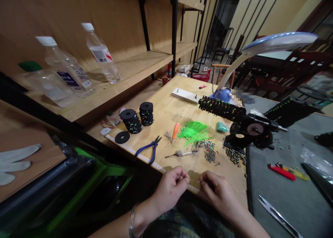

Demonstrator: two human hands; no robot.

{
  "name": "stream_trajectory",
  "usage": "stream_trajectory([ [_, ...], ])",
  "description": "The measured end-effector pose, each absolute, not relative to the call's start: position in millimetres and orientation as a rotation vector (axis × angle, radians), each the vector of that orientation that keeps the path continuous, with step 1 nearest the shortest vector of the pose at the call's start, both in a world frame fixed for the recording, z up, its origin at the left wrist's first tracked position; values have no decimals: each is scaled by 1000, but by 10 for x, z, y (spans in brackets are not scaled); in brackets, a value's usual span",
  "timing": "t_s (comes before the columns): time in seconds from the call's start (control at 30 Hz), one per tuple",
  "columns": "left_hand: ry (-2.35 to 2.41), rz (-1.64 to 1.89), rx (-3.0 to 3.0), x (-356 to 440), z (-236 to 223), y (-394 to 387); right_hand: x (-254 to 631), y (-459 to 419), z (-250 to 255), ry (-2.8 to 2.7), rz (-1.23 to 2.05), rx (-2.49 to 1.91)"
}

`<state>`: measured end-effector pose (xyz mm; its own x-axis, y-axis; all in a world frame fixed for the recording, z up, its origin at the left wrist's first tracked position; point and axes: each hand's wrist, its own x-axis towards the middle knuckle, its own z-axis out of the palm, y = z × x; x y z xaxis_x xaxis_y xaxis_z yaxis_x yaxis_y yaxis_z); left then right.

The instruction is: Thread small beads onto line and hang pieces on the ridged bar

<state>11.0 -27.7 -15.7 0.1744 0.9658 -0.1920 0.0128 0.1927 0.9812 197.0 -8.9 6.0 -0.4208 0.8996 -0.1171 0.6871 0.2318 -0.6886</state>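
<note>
My left hand (173,185) is closed in a pinch at the table's front edge, a bracelet on its wrist. My right hand (220,189) faces it a short gap away, thumb and forefinger also pinched. Whatever thin thing they may hold is too small to make out. Just beyond the hands lie a thin tool with a dark tip (179,154), small grey pieces (210,156) and multicoloured beads (204,144). Farther back spreads a pile of bright green strands (195,130), beside an orange-handled tool (176,130). Blue-handled pliers (149,148) rest left of my hands, jaws apart.
Black foam spools (131,122) stand at the left edge. A black winding device (247,129) carrying a row of spools sits right, near a lamp (221,94). Scissors (277,215) and a red-handled cutter (282,172) lie on the grey surface. Bottles (101,54) stand on the shelf.
</note>
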Motion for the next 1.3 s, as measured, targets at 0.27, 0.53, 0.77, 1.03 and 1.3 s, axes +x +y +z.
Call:
stream_trajectory([
  [0.27,1175,934,1202,165,-172,-307,1921,-134,9,-2230,857,-1488],
  [0.53,1193,936,1213,196,-151,-296,1883,-139,23,-2211,888,-1489],
  [0.77,1183,1003,1131,128,-170,-261,2007,-76,55,-2219,974,-1456],
  [1.03,1270,1042,1157,-4,-214,-275,2128,-75,214,-2224,1013,-1419],
  [1.3,1380,1046,1582,-66,-65,-332,2054,-130,330,-2281,945,-1410],
])
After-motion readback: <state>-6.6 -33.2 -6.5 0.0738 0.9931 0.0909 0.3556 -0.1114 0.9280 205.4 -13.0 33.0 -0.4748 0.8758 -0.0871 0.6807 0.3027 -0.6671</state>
